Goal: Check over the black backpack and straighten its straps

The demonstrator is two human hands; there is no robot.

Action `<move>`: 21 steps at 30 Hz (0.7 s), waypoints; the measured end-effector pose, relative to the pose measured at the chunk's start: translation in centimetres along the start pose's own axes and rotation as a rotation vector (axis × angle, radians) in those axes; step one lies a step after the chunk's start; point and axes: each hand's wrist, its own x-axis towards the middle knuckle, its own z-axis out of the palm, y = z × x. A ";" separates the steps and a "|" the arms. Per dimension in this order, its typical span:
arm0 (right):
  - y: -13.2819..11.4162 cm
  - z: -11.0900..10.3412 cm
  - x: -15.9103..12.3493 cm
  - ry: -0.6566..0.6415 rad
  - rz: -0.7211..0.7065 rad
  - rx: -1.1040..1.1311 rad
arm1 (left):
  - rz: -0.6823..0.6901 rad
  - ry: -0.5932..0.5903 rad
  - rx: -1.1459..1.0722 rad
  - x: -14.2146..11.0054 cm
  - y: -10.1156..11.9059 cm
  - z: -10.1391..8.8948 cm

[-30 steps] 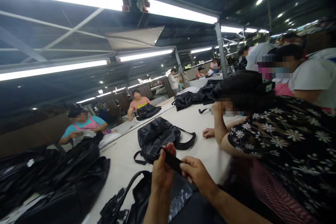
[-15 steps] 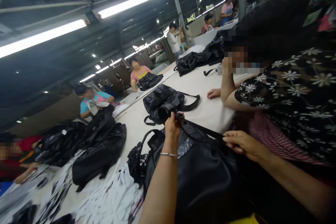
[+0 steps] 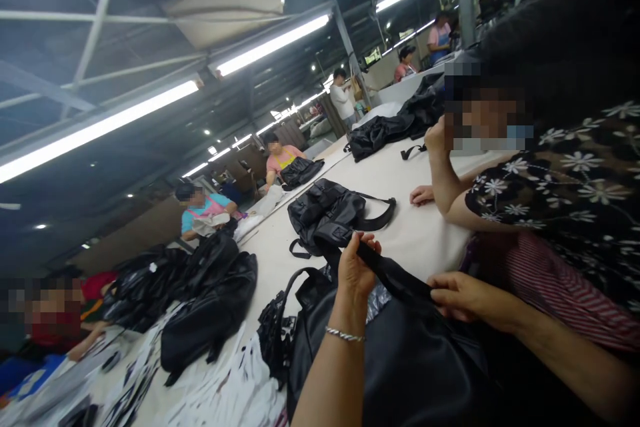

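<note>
Tube lights [image 3: 273, 45] above long table [image 3: 425, 240]

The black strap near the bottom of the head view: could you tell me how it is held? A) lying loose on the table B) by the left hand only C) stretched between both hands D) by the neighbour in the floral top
C: the left hand grips one end of the black strap and the right hand pinches the other, above the black bag.

Your long cream bench [image 3: 425, 240] carries a black backpack [image 3: 333, 213] at mid-length, heaped black bags [image 3: 200, 300] along its left edge, white papers [image 3: 225, 393] near you, and more bags [image 3: 395, 123] at its far end.
</note>
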 end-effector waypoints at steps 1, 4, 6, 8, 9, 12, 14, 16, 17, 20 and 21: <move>-0.2 0.3 0.4 0.001 0.009 -0.026 | -0.016 0.014 0.000 0.1 0.1 0.0; -0.6 0.8 1.6 0.066 0.040 -0.075 | -0.021 0.098 -0.019 0.9 0.3 -0.5; -0.3 0.9 2.4 0.110 0.059 -0.076 | 0.020 0.199 -0.036 1.7 0.2 -1.0; 0.8 0.8 3.4 0.140 0.063 -0.075 | 0.055 0.287 -0.053 2.5 -0.1 -1.8; 1.7 0.7 3.9 0.152 0.052 -0.076 | 0.062 0.317 -0.057 2.8 -0.3 -2.1; 5.0 0.6 5.5 0.170 -0.019 -0.071 | 0.042 0.367 -0.069 3.4 -1.0 -3.2; 6.6 0.6 6.2 0.168 -0.058 -0.080 | 0.018 0.395 -0.076 3.6 -1.3 -3.7; 7.0 0.8 6.2 0.175 -0.067 -0.117 | -0.011 0.414 -0.081 3.8 -1.3 -4.0; 6.7 0.9 6.0 0.196 -0.067 -0.145 | -0.027 0.420 -0.082 3.9 -1.3 -4.1; 4.2 1.6 4.5 0.287 -0.089 -0.265 | -0.074 0.432 -0.083 4.3 -0.9 -4.1; 3.3 1.8 4.0 0.311 -0.108 -0.302 | -0.088 0.433 -0.084 4.5 -0.8 -4.1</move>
